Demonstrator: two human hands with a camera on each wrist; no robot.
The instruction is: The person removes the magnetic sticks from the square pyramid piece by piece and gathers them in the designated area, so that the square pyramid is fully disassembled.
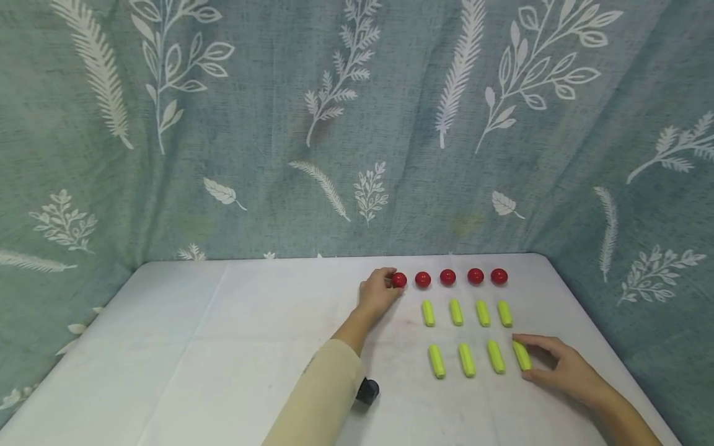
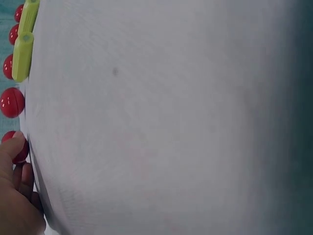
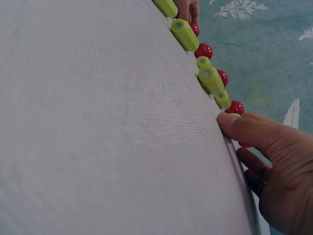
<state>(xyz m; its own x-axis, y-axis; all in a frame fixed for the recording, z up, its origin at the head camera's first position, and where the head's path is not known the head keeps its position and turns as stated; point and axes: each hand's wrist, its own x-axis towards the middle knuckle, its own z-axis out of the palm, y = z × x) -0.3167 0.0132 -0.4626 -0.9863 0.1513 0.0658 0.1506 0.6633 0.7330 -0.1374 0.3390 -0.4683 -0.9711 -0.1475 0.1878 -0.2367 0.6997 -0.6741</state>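
In the head view, my left hand [image 1: 379, 295] pinches the leftmost red ball [image 1: 398, 280] of a row near the table's far edge. The left wrist view also has the thumb of that hand [image 2: 14, 191] laid against the red ball [image 2: 21, 152]. Over on the right, my right hand [image 1: 568, 373] holds the end yellow-green block [image 1: 522, 356] of the front row between thumb and fingers. That block is mostly hidden behind the right hand [image 3: 288, 161] in the right wrist view. Both held things appear to rest on the white table.
More red balls [image 1: 448, 277] continue the back row rightward. Two rows of small yellow-green blocks, one farther back [image 1: 456, 313] and one nearer [image 1: 467, 360], lie before them. A black object [image 1: 367, 391] sits beside the left sleeve. Patterned green cloth [image 1: 268, 204] hangs behind the white table [image 1: 223, 365].
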